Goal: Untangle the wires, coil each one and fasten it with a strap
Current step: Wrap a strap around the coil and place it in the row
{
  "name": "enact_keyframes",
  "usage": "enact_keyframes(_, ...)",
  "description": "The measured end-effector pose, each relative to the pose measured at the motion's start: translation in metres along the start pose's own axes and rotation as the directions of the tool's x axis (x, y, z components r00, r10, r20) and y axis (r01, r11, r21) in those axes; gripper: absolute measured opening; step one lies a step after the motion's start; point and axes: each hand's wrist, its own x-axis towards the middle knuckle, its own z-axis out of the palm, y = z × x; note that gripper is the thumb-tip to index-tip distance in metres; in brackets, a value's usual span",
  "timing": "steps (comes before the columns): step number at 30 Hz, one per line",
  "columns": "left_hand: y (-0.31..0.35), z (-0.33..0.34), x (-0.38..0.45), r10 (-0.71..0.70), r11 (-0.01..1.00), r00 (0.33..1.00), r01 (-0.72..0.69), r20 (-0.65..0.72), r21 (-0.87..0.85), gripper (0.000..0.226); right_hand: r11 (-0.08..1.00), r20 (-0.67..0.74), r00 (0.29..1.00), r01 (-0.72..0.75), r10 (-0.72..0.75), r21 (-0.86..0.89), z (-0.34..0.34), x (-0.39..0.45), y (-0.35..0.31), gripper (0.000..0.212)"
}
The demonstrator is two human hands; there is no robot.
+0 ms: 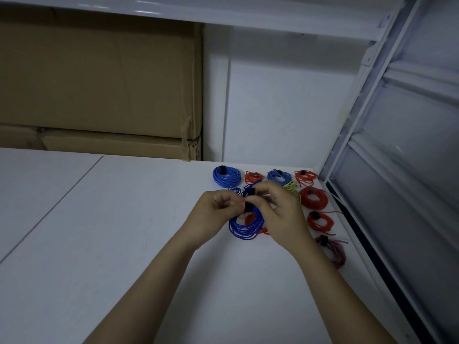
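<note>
The fingertips of both hands meet on a black strap (249, 205) at the top of a blue coil (244, 225). The left hand (218, 209) has its fingers curled in, thumb and forefinger pinching the strap's near end; the right hand (275, 207) curls over from the other side and pinches the strap's upper part, where a second black patch shows just above the first. The strap looks to be passing round the bundled turns, so my reading is that the fastening of this coil is under way but not closed. The coil hangs below the fingers, its lower loops close to or on the white tabletop (124, 244); which of the two I cannot tell.

Beneath and behind it a red wire (250, 219) shows through the loops, and whether that one is strapped is hidden by the hands.

Farther out, finished work lines the table's far right corner: a large blue coil (226, 176), a small red coil (253, 177), another blue coil (279, 177) and a red coil in the corner (305, 177), each with a dark strap. Down the right edge lie a bigger red coil (313, 198), another red one (320, 220) and a dull purple coil (331, 252), also strapped. A yellow-green wire (293, 189) sits partly behind the right hand; its state is unclear.

By my count most of the wires are done, with the one in hand and perhaps two more left
</note>
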Motion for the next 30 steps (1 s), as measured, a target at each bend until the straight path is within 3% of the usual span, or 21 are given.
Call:
enact_keyframes(3, 0.002, 0.002, -0.004, -0.048, 0.99, 0.999, 0.049, 0.011, -0.13, 0.017, 0.997, -0.054, 0.996, -0.063, 0.065, 0.047, 0.002, 0.004, -0.005, 0.032)
enact_keyframes(6, 0.004, 0.0, -0.006, -0.066, 0.988, 0.997, 0.07, 0.034, -0.141, 0.018, 0.994, -0.068, 0.992, -0.108, 0.11, 0.036, 0.004, 0.005, -0.006, 0.034)
enact_keyframes(12, 0.012, 0.0, -0.006, -0.059, 0.998, 0.997, 0.06, 0.042, -0.013, 0.019, 0.989, -0.115, 0.983, -0.146, 0.142, -0.025, 0.006, 0.005, -0.004, 0.031)
enact_keyframes(17, 0.014, 0.0, -0.009, -0.029, 0.995, 1.0, 0.028, 0.009, 0.101, 0.037, 0.984, -0.151, 0.978, -0.159, 0.145, -0.085, 0.01, -0.001, -0.002, 0.015)
enact_keyframes(21, 0.014, 0.002, -0.011, 0.079, 0.943, 0.997, -0.066, -0.026, 0.327, 0.044, 0.957, -0.128, 0.948, -0.29, 0.29, 0.022, 0.011, -0.005, -0.002, 0.024)
enact_keyframes(24, 0.014, 0.003, -0.014, 0.155, 0.905, 0.988, -0.132, -0.025, 0.405, 0.05, 0.897, -0.062, 0.904, -0.409, 0.424, 0.169, 0.007, -0.004, -0.002, 0.015)
enact_keyframes(27, 0.014, 0.004, -0.016, 0.287, 0.767, 0.957, -0.251, 0.033, 0.59, 0.047, 0.814, -0.032, 0.852, -0.489, 0.523, 0.314, 0.006, -0.006, -0.004, 0.005)
enact_keyframes(30, 0.015, 0.007, -0.019, 0.462, 0.558, 0.878, -0.399, 0.127, 0.728, 0.03, 0.676, -0.02, 0.77, -0.547, 0.638, 0.494, 0.006, -0.009, -0.003, 0.021)
